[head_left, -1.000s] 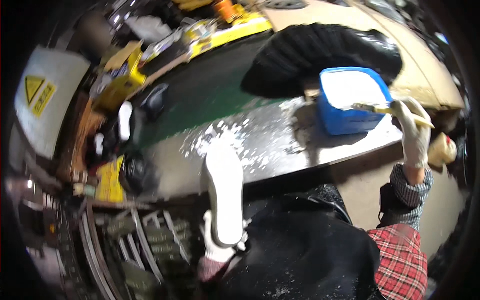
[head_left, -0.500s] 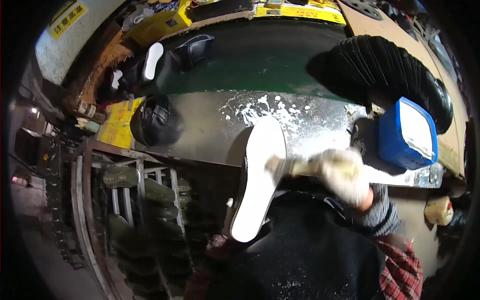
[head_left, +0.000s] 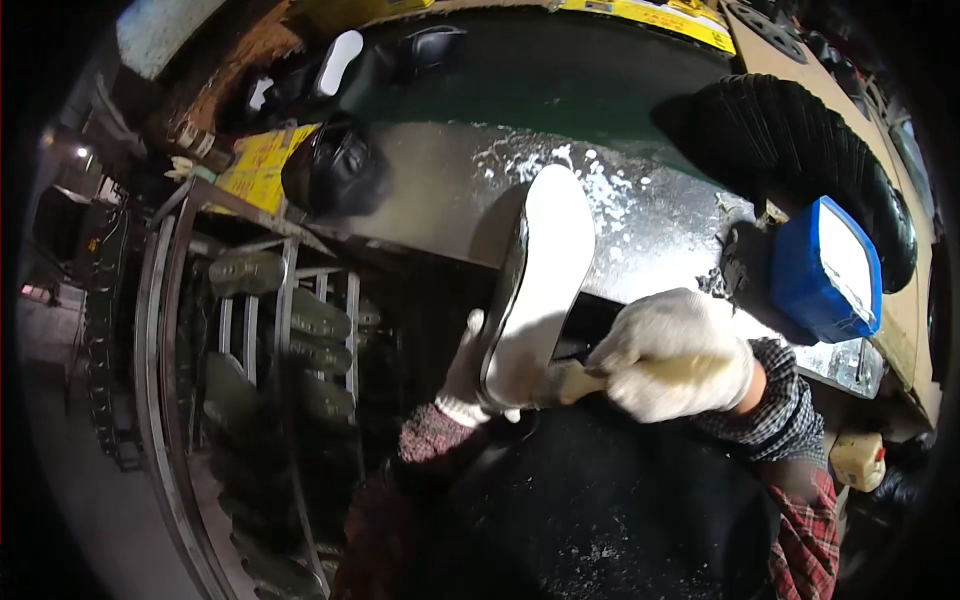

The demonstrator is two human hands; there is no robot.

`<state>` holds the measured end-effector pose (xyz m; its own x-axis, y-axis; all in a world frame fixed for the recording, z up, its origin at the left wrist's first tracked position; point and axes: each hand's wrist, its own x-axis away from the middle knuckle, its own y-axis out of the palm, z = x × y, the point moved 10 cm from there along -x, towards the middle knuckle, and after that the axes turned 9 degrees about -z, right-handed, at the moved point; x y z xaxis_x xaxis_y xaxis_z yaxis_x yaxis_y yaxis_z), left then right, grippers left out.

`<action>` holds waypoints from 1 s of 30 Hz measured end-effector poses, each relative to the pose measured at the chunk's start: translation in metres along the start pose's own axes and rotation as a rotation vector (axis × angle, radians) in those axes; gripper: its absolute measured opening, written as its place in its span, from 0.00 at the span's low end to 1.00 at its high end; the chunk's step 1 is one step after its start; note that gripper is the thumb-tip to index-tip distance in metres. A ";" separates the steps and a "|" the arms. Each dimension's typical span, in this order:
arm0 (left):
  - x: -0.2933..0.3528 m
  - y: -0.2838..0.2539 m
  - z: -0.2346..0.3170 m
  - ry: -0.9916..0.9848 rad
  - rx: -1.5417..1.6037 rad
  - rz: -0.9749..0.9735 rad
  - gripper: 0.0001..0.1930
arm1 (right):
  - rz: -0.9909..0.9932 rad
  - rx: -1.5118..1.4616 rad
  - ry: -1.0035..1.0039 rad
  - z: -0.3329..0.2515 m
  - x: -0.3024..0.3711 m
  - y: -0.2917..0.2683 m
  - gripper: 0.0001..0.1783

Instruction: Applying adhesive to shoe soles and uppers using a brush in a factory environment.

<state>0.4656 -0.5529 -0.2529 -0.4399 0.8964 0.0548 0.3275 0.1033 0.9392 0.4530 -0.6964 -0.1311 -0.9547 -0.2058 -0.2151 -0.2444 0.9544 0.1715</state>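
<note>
The gloved left hand [head_left: 470, 365] has its grip closed under the heel of a white shoe sole [head_left: 540, 275], held tilted with its toe out over the near edge of the bench [head_left: 430, 190]. The gloved right hand [head_left: 680, 355] is closed on a brush handle [head_left: 572, 380] touching the sole's heel. A blue tub [head_left: 825, 270] sits near the bench's right edge, well apart from the sole; splattered bench surface lies open between.

- Single head-worn fisheye view, looking steeply down, close over gloved hands and white sole [head_left: 540, 270].
- Faces forward across bench [head_left: 650, 220]; edges bend near the dark rim.
</note>
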 end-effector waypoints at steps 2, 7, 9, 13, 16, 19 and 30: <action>0.004 0.025 -0.007 -0.177 -0.088 -0.325 0.47 | -0.053 0.559 0.146 -0.041 -0.019 0.013 0.11; 0.003 0.024 0.006 -0.010 -0.174 -0.250 0.36 | -0.280 0.679 -0.245 -0.060 -0.001 0.063 0.15; 0.009 0.020 0.010 -0.040 -0.447 -0.255 0.38 | -0.272 0.443 -0.062 -0.046 0.011 0.053 0.16; 0.003 0.026 -0.001 -0.157 -0.057 -0.318 0.42 | 0.004 0.395 0.096 -0.033 0.046 -0.004 0.13; 0.010 0.005 0.013 -0.103 -0.313 -0.261 0.44 | -0.201 0.302 -0.019 -0.040 0.015 0.044 0.10; 0.023 -0.023 0.036 0.060 -0.180 0.241 0.43 | -0.130 0.086 0.157 -0.001 0.000 0.023 0.12; 0.042 -0.021 0.054 -0.028 -0.053 -0.108 0.41 | -0.103 1.071 -0.154 -0.021 -0.040 0.004 0.22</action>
<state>0.4855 -0.4943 -0.2888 -0.4463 0.8931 -0.0565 0.2344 0.1776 0.9558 0.4864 -0.6890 -0.1015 -0.8882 -0.3376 -0.3116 0.0246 0.6424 -0.7660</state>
